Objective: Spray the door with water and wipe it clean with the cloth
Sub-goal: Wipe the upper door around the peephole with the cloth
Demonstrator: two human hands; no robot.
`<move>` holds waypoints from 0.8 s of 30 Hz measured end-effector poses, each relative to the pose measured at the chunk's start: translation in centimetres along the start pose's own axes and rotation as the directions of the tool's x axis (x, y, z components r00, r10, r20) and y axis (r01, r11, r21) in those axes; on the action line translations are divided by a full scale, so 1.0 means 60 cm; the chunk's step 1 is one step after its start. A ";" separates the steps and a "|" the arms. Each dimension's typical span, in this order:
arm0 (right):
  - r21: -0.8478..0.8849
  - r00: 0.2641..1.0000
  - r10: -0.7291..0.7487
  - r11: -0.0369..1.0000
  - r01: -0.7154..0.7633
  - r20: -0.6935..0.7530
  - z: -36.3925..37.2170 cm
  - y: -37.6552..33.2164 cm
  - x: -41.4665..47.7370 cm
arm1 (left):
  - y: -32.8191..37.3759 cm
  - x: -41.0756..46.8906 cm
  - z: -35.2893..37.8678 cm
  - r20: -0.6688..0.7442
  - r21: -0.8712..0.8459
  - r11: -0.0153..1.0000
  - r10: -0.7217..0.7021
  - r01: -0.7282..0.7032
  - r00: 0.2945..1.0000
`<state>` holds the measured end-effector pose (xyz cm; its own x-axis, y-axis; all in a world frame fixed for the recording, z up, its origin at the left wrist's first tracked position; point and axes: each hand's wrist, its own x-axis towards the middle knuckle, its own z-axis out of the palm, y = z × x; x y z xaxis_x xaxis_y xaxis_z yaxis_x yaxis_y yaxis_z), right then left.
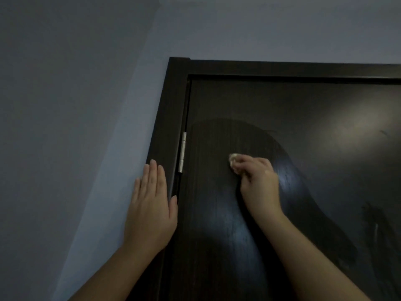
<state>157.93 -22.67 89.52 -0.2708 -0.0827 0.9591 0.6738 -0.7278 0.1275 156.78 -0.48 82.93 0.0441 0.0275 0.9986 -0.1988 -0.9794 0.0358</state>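
Note:
A dark brown door (pixel 303 109) fills the right half of the head view, with a curved darker wet patch across its left part. My right hand (pixel 259 183) grips a small pale cloth (pixel 234 161) bunched in its fingers and presses it against the door near the hinge side. My left hand (pixel 150 205) lies flat with straight fingers on the dark door frame (pixel 171 118) and the wall edge. No spray bottle is in view.
A silver hinge (pixel 182 152) sits between frame and door just above my left hand. A pale blue-grey wall (pixel 76 105) runs to the left and above the frame. A dull light reflection shows on the door's upper right.

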 end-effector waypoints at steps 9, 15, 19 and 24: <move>0.031 0.960 -0.214 0.977 0.211 0.183 -0.059 -0.025 -0.178 | -0.007 -0.140 0.006 0.078 0.017 0.999 0.042 -0.043 0.996; 0.085 0.934 -0.163 0.986 0.143 0.317 -0.028 -0.105 -0.259 | -0.006 -0.196 -0.003 0.104 -0.033 0.998 0.064 -0.061 0.992; 0.108 0.914 -0.207 0.978 0.181 0.350 -0.070 -0.088 -0.310 | -0.015 -0.238 -0.012 0.123 -0.083 0.992 0.100 -0.090 0.987; 0.066 0.936 -0.038 0.998 0.015 0.351 -0.021 -0.163 -0.311 | -0.024 -0.264 -0.011 0.120 -0.161 0.983 0.112 -0.092 0.986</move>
<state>155.53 -14.88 70.04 -0.0374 0.1891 0.9812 0.7137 -0.6823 0.1587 155.75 0.64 67.10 0.1387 -0.1068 0.9846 -0.3571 -0.9327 -0.0509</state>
